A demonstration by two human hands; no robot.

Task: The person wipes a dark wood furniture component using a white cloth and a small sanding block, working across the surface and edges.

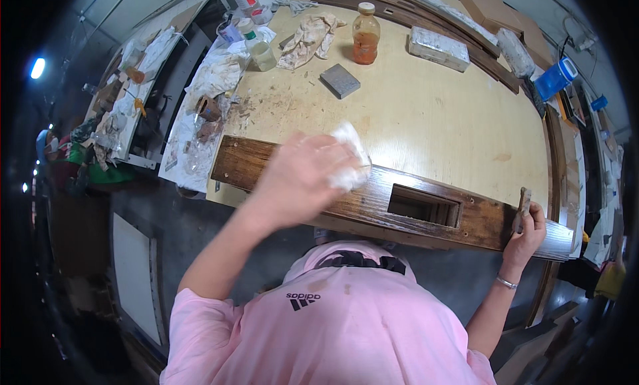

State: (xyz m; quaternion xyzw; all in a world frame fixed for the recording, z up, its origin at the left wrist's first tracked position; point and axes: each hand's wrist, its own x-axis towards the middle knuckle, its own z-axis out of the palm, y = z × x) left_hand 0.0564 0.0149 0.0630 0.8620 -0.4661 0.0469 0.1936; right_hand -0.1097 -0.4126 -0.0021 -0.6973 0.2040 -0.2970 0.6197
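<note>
A long dark-brown stained wooden board [489, 222] lies across the near edge of the table, with a rectangular cutout in its right half. My left hand [303, 175], slightly blurred, is closed on a white cloth [353, 162] over the board's left-middle stretch. Whether the cloth touches the wood there is hard to tell. At the board's right end, my right hand [528, 235] grips a small, flat brownish piece [524, 205] that stands upright between thumb and fingers; its kind is unclear. The wood beside the cutout looks glossy.
On the pale tabletop [426, 125] stand a grey block [340, 81], a bottle of orange-brown liquid [366, 35] and a wrapped block [438, 48]. A crumpled rag [311, 40] and a jar [261, 54] are at the back left. Dark wooden strips [399, 15] line the far edge.
</note>
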